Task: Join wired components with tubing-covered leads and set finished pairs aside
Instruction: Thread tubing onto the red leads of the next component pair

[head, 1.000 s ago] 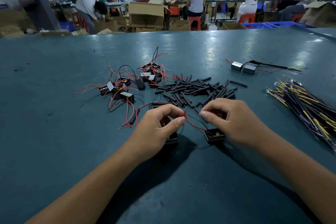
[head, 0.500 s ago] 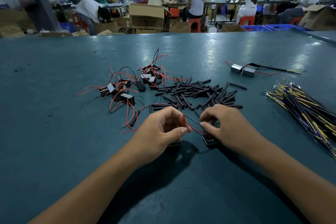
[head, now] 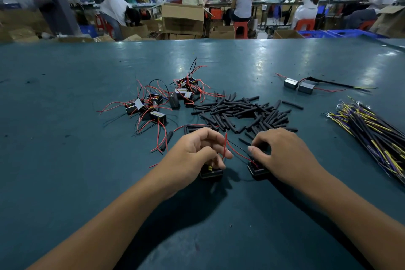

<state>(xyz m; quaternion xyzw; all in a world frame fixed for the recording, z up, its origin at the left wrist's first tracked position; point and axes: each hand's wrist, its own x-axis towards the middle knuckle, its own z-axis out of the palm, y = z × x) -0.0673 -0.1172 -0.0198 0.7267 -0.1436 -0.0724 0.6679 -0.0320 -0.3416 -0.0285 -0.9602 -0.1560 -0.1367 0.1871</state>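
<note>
Pinching a red lead point(head: 225, 146) with my left hand point(head: 195, 155), black component point(head: 211, 173) sitting under it. My right hand point(head: 282, 155) has fingers curled over another component point(head: 255, 170) on the bench point(head: 65, 160).

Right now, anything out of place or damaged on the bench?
Nothing looks damaged. One tubing piece lies apart, right of the black tubing pile; another sits among the red leads, left of the left hand.

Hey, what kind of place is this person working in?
Probably a factory assembly floor: loose tubing pieces and wired components piled on a big worktable, other workers on stools at benches behind, among cardboard boxes.
</note>
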